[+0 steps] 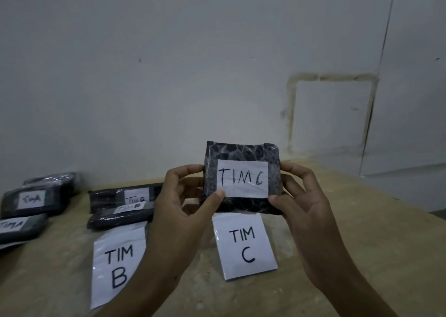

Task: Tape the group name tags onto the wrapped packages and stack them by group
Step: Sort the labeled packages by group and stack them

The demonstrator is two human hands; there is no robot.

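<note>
A black wrapped package [241, 153] is held upright above the table, its face toward me, with a white "TIM C" tag [242, 182] stuck on it. My left hand [185, 196] grips its left edge, thumb on the tag's lower left corner. My right hand [301, 193] grips the right edge, thumb at the tag's lower right corner. Below the package a "TIM C" sheet [245, 245] lies flat on the table. To its left lies a "TIM B" sheet [115, 263], partly hidden by my left forearm.
Two tagged black packages [120, 206] lie stacked behind the "TIM B" sheet. Further left are several packages with "TIM A" tags [31, 199]. The beige table [362, 220] meets a white wall at the back and ends at the right.
</note>
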